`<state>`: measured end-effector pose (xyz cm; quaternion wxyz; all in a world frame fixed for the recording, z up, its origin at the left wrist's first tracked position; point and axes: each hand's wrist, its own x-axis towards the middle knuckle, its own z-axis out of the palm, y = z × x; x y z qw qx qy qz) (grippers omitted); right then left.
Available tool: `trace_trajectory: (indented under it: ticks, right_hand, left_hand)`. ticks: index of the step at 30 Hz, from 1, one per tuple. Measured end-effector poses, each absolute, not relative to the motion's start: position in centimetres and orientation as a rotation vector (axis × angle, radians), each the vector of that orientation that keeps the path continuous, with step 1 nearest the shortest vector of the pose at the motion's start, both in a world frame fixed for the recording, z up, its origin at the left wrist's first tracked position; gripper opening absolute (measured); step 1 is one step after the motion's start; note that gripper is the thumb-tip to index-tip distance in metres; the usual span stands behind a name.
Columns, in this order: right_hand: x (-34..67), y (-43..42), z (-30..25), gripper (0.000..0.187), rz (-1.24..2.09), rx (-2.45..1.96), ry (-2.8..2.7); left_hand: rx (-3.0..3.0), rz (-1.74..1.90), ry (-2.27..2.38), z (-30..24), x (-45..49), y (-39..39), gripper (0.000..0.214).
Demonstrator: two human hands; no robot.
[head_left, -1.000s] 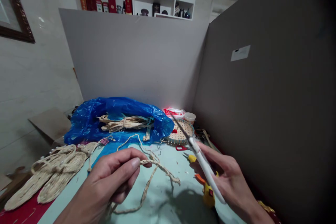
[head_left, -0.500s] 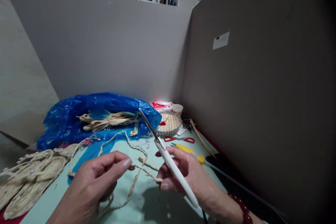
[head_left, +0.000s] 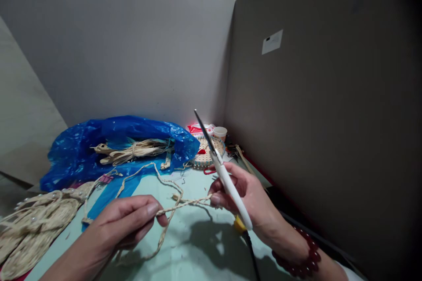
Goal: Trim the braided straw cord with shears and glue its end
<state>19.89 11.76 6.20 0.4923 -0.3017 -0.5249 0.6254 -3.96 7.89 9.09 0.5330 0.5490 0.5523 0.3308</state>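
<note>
You are stretching the braided straw cord (head_left: 187,203) above the bench (head_left: 198,248), left hand (head_left: 127,224) pinching it, right hand (head_left: 247,193) gripping its end plus a white-handled blade (head_left: 231,189). That crowded grip is risking a slip, nicking fingers or braid.

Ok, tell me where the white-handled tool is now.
Head view, right of centre: the white-handled tool is gripped in the right hand, its dark tip pointing up over the round woven tray, with the braided straw cord to its left.
</note>
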Motion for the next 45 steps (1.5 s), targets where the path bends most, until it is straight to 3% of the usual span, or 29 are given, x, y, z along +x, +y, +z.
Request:
trace_trajectory:
  ticks: [4, 10, 16, 26, 33, 39, 45]
  right_hand:
    - [20.6, 12.5, 6.5, 0.052, 1.405, -0.722, -1.239]
    - [20.9, 12.6, 6.9, 0.060, 1.269, -0.849, -1.250]
    - [20.9, 12.7, 7.0, 0.051, 1.141, -0.847, -1.259]
    - [20.9, 13.1, 6.5, 0.051, 1.159, -0.779, -1.229]
    - [19.8, 12.5, 5.6, 0.052, 1.341, -0.749, -1.267]
    - [19.0, 11.8, 5.2, 0.052, 1.387, -0.720, -1.337]
    - [18.9, 11.5, 4.9, 0.049, 1.395, -0.704, -1.397]
  left_hand:
    - [1.346, 0.788, 1.405, 9.7, -5.0, 8.1, 0.047]
    - [1.600, 0.910, 1.518, 9.9, -5.2, 8.3, 0.027]
    - [1.694, 0.927, 1.612, 10.0, -6.0, 8.3, 0.017]
    - [1.936, 0.870, 1.629, 9.1, -7.5, 8.7, 0.012]
    - [1.307, 0.888, 1.265, 7.1, -2.7, 8.2, 0.042]
    - [1.000, 0.994, 1.118, 7.6, -0.6, 7.4, 0.025]
    - [0.952, 0.995, 1.230, 7.5, -0.5, 6.7, 0.028]
